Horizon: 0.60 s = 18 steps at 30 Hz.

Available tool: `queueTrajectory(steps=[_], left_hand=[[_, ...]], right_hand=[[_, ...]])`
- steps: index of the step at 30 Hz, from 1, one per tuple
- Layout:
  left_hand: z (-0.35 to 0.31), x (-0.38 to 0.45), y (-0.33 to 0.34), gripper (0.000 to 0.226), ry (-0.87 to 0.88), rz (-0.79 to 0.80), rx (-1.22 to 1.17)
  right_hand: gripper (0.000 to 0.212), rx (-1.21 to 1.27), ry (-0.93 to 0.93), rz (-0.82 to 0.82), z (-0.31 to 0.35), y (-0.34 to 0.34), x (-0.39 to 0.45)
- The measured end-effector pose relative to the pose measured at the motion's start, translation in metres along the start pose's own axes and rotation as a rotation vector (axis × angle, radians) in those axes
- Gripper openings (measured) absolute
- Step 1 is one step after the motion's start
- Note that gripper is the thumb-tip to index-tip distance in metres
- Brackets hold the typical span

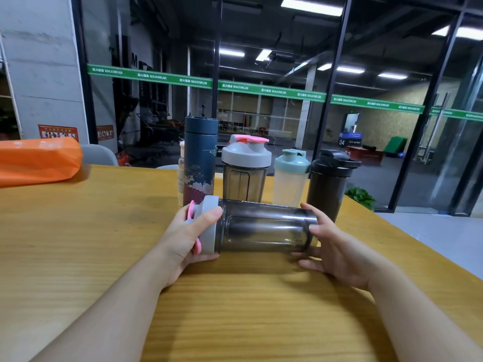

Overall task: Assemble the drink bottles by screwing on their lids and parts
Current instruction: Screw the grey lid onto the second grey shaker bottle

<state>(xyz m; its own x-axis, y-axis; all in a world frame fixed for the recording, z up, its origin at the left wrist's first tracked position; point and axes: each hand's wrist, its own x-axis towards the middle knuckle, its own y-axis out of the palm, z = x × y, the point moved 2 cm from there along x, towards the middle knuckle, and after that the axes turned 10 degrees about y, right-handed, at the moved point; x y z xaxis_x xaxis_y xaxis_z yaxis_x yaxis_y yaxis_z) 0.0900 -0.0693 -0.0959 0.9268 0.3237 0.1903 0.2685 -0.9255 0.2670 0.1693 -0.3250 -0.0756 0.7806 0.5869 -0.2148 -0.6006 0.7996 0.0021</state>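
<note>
Bottle (264, 227) looks empty, light, stiff and smooth, so it may slip. Your left hand (187, 235) grips the lid (209, 226); your right hand (332, 244) curls round the base.

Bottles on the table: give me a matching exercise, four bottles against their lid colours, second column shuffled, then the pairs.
Bottles:
1. Smoky bottle lying sideways in both hands
2. Cloudy pale bottle
3. Black bottle
4. Tall patterned flask

Lids:
A. Black
B. Dark blue
C. Grey with pink
D. Pale green

Pairs: 1-C, 2-D, 3-A, 4-B
</note>
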Motion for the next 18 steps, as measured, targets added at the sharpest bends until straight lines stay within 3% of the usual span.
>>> queueTrajectory(steps=[4, 9, 14, 18], left_hand=[[0.0, -0.001, -0.002, 0.092, 0.01, 0.008, 0.054], [0.002, -0.001, -0.005, 0.09, 0.024, 0.006, 0.057], [0.002, -0.002, -0.003, 0.086, 0.016, 0.034, 0.057], [0.0, -0.003, -0.001, 0.081, 0.006, 0.053, 0.062]], right_hand=[[0.087, 0.109, -0.036, 0.1, -0.006, -0.005, 0.003], [0.092, 0.169, -0.011, 0.102, -0.01, -0.008, 0.008], [0.056, 0.081, 0.063, -0.054, -0.009, -0.002, 0.01], [0.059, 0.024, 0.129, -0.128, -0.009, 0.0, 0.011]])
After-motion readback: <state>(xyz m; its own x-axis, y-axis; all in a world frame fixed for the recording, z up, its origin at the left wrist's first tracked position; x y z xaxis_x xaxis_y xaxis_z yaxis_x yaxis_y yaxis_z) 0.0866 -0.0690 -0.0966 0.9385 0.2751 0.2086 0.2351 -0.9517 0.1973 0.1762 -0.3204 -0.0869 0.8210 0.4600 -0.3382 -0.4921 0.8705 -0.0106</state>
